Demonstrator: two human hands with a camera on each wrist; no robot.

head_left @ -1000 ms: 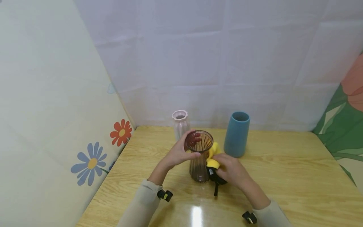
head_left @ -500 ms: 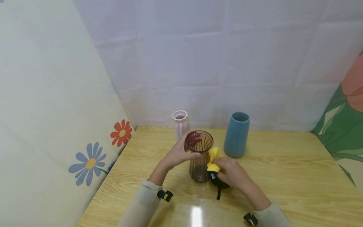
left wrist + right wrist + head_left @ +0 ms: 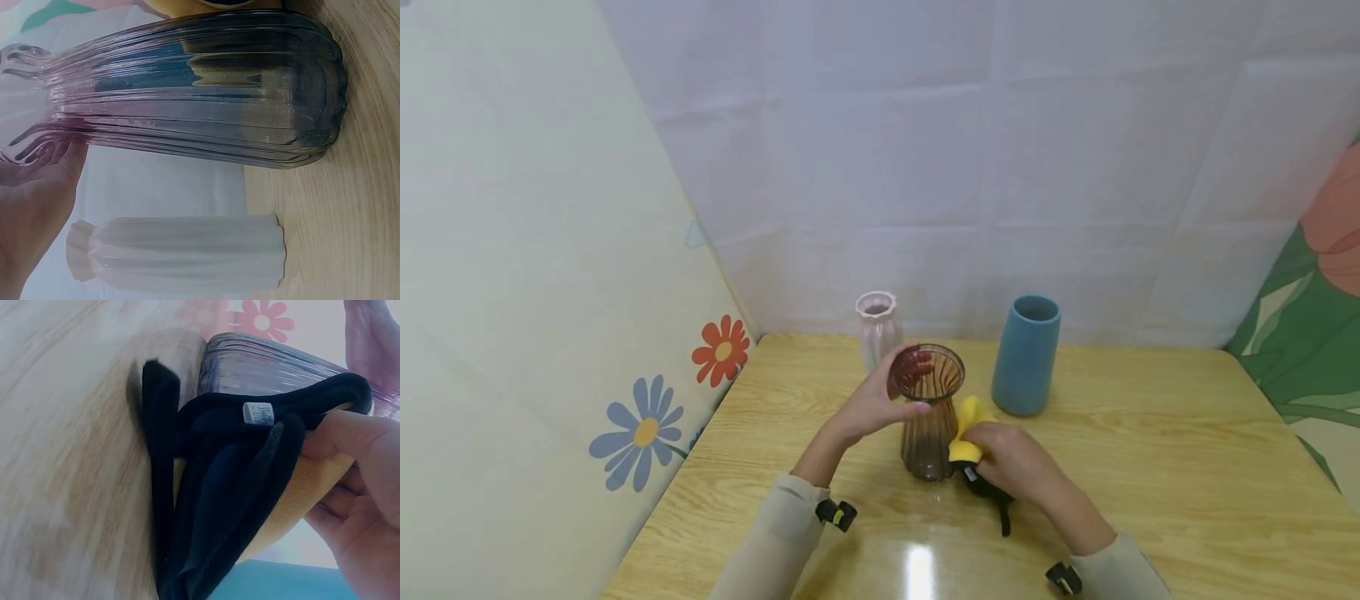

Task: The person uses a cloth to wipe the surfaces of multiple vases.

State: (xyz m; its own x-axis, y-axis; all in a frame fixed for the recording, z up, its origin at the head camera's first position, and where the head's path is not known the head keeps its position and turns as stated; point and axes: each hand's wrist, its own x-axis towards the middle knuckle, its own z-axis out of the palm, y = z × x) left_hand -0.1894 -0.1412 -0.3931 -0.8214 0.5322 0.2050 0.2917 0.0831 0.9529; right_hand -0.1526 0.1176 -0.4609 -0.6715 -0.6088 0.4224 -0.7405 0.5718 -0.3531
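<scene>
A ribbed, see-through glass vase (image 3: 927, 442), purplish at the top and smoky at the base, stands upright on the table. My left hand (image 3: 874, 406) grips it round the neck, just under the flared rim; the left wrist view shows the fingers at the neck (image 3: 37, 194). In my right hand (image 3: 1017, 457) is a bunched yellow cloth (image 3: 966, 451) with black edging, pinched between thumb and fingers. Its folds lie against the lower right side of the vase. A white tag and a dangling black strip show on the cloth (image 3: 225, 462) in the right wrist view.
Behind the glass vase stands a pale pink fluted vase (image 3: 877, 329). A tall blue vase (image 3: 1027, 358) is at the back right. Both are on the wood-grain table (image 3: 1165, 450), which meets a white cloth backdrop (image 3: 880, 167) at its far edge.
My right hand has slid the cloth slightly down along the side of the vase, and its black strip has swung right. The left hand and the vases have stayed put.
</scene>
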